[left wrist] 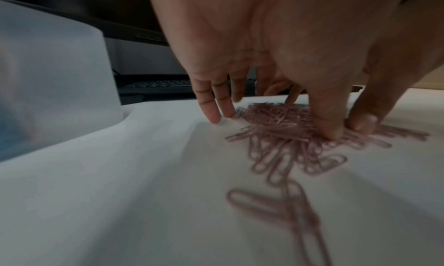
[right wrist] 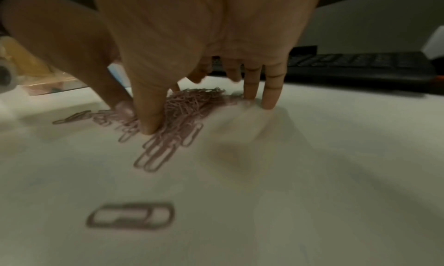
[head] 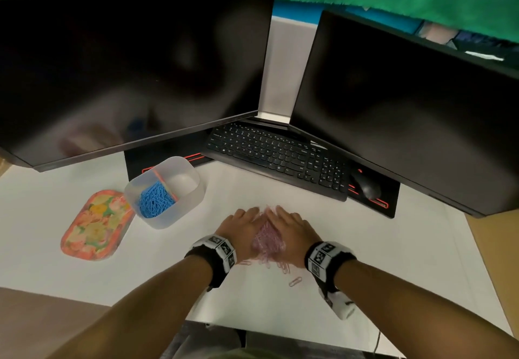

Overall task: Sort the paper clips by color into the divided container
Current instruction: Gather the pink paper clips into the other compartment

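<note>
A heap of pink paper clips point(head: 268, 239) lies on the white desk point(head: 393, 246) between my two hands. My left hand point(head: 243, 223) and right hand point(head: 292, 225) cup it from either side, fingers straight and fingertips on the desk. In the wrist views both thumbs press on the heap point(left wrist: 283, 122) point(right wrist: 192, 103). A few pink clips trail toward me, and one stray clip point(head: 295, 281) point(right wrist: 131, 215) lies apart. The translucent divided container point(head: 193, 198) stands to the left. Blue clips point(head: 156, 200) fill its near compartment; the far compartment looks empty.
A floral tray point(head: 95, 223) lies left of the container. Behind stand a black keyboard point(head: 280, 156), a mouse point(head: 368, 187) and two dark monitors point(head: 126, 63) point(head: 407, 119). The desk's front edge runs near my forearms.
</note>
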